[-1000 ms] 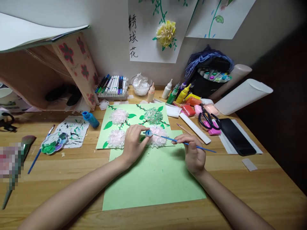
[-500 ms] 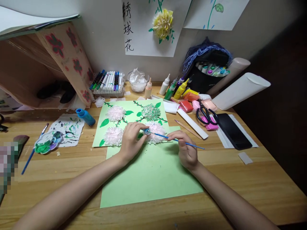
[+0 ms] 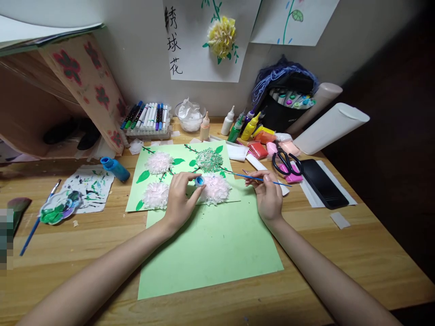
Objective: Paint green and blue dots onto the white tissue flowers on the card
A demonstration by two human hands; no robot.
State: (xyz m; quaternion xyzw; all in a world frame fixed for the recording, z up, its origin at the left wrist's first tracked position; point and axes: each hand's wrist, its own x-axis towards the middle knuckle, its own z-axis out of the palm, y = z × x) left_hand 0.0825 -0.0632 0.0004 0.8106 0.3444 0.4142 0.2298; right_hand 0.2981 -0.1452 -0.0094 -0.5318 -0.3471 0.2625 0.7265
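Observation:
Between thumb and fingers, my left hand (image 3: 181, 194) pinches a small bottle cap (image 3: 200, 181) with blue paint inside. My right hand (image 3: 267, 194) grips a thin blue paintbrush (image 3: 253, 177), its tip pointing left over the green sheet, apart from the cap. Beneath both hands lies a light green card (image 3: 132, 199) with pale pink ruffled paper flowers and painted leaves. The lower right pink flower (image 3: 215, 189) is just right of the cap. Above it sits a flower dabbed with green (image 3: 209, 160). A plain green sheet (image 3: 210, 253) extends toward me.
To the left are an uncapped blue paint bottle (image 3: 115, 169), a paint-smeared palette (image 3: 56, 213), a stained tissue (image 3: 91, 190) and another brush (image 3: 30, 235). Markers (image 3: 149, 117) and paint bottles (image 3: 249, 127) line the back. Scissors (image 3: 285, 160) and a phone (image 3: 324, 183) lie right.
The brush tip has left the cap and moved up and right with my right hand. My left hand still holds the cap, now turned so its blue inside shows. The view has shifted slightly.

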